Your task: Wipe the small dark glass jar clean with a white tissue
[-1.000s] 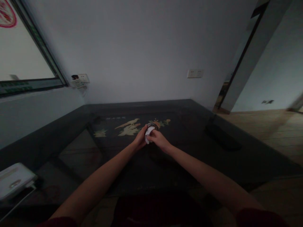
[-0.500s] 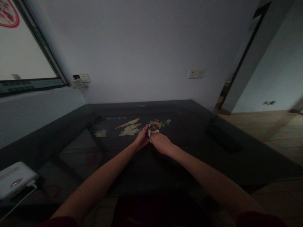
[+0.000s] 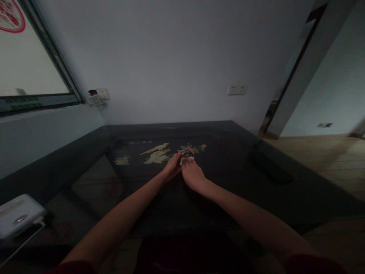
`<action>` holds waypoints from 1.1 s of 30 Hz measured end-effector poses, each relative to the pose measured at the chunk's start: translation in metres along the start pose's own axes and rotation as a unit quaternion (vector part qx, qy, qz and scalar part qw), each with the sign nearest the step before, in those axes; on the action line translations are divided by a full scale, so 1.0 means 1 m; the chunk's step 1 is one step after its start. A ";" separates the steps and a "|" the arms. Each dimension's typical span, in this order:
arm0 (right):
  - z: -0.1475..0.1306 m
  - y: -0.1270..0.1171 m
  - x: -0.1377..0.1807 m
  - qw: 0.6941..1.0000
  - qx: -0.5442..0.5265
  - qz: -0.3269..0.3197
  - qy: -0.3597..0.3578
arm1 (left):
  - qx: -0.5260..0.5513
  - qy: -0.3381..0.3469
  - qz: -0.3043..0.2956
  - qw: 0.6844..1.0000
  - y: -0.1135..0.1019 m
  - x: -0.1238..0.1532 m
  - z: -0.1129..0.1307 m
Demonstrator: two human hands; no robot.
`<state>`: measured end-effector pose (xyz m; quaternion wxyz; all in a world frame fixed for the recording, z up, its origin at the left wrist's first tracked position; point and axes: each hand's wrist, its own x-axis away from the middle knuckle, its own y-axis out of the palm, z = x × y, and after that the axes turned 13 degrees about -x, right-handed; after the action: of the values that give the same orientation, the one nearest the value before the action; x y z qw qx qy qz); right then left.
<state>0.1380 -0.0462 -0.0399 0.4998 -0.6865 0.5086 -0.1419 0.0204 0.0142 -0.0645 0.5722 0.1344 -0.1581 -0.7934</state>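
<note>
Both of my hands meet over the middle of a dark glass-topped table [image 3: 94, 182] with a painted bird-and-flower panel [image 3: 156, 154]. My left hand [image 3: 172, 169] curls round the left side of a small round dark object [image 3: 184, 153]. My right hand [image 3: 192, 174] presses a small white crumpled piece, like a tissue [image 3: 186, 159], against that object from the near side. The room is dim and most of the object is hidden by my fingers.
A white device with a cable [image 3: 17, 215] lies at the table's near left corner. A long dark flat object [image 3: 270, 167] rests at the right side of the table. Wall sockets [image 3: 97, 97] sit by the window; a doorway [image 3: 273, 114] opens at the right.
The white piece showed plainly between my hands a second ago; my right hand has turned over it and now covers most of it. Both hands stayed in place.
</note>
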 end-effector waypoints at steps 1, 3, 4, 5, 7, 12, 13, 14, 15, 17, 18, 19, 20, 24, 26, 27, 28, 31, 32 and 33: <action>0.000 -0.002 0.000 1.000 -0.027 -0.003 -0.003 | 0.000 -0.005 0.005 1.000 0.000 0.000 0.001; 0.000 -0.004 -0.002 0.996 -0.088 -0.009 -0.008 | 0.003 -0.022 0.018 1.000 0.002 0.002 0.003; 0.001 -0.005 -0.004 0.993 -0.120 -0.010 -0.010 | 0.003 -0.029 0.024 0.999 0.002 0.003 0.004; 0.002 -0.004 -0.007 0.988 -0.152 -0.010 -0.012 | 0.004 -0.036 0.029 0.999 0.003 0.004 0.005; 0.004 -0.003 -0.013 0.978 -0.208 -0.004 -0.022 | 0.005 -0.044 0.038 0.998 0.004 0.006 0.008; 0.005 -0.004 -0.020 0.971 -0.237 -0.006 -0.039 | 0.011 -0.052 0.041 0.998 0.006 0.008 0.010; 0.006 -0.007 -0.019 0.974 -0.222 -0.015 -0.037 | 0.012 -0.053 0.041 0.998 0.007 0.008 0.010; 0.006 -0.011 -0.017 0.978 -0.203 -0.027 -0.036 | 0.012 -0.054 0.041 0.998 0.007 0.008 0.010; 0.006 -0.014 -0.015 0.982 -0.180 -0.040 -0.035 | 0.012 -0.054 0.041 0.998 0.007 0.008 0.010; 0.006 -0.022 -0.010 0.989 -0.130 -0.064 -0.038 | 0.012 -0.053 0.038 0.998 0.008 0.008 0.010; 0.006 -0.026 -0.008 0.991 -0.102 -0.073 -0.041 | 0.012 -0.051 0.036 0.998 0.008 0.007 0.009; 0.006 -0.028 -0.006 0.993 -0.073 -0.079 -0.044 | 0.011 -0.048 0.033 0.998 0.008 0.007 0.009; 0.005 -0.029 -0.005 0.995 -0.044 -0.082 -0.046 | 0.011 -0.044 0.030 0.999 0.008 0.006 0.008; 0.002 -0.023 -0.003 0.996 0.055 -0.065 -0.033 | 0.004 -0.034 0.024 0.999 0.005 0.004 0.005; 0.001 -0.017 -0.003 0.994 0.092 -0.054 -0.019 | 0.001 -0.033 0.022 0.999 0.002 0.002 0.003; 0.000 -0.014 -0.004 0.993 0.104 -0.050 -0.013 | 0.001 -0.032 0.021 0.999 0.001 0.002 0.002; 0.000 -0.012 -0.004 0.992 0.113 -0.047 -0.008 | 0.001 -0.030 0.020 0.999 0.000 0.001 0.001; -0.001 -0.008 -0.003 0.992 0.117 -0.041 0.000 | -0.003 -0.025 0.018 1.000 -0.003 -0.001 -0.001; -0.001 -0.007 -0.002 0.993 0.111 -0.040 0.003 | -0.006 -0.021 0.018 1.000 -0.003 -0.001 -0.002; -0.002 -0.008 -0.001 0.994 0.103 -0.038 0.004 | -0.010 -0.017 0.018 1.000 -0.003 -0.001 -0.003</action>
<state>0.1404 -0.0461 -0.0322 0.5602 -0.6496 0.4666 -0.2155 0.0193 0.0162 -0.0684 0.5849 0.1127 -0.1621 -0.7867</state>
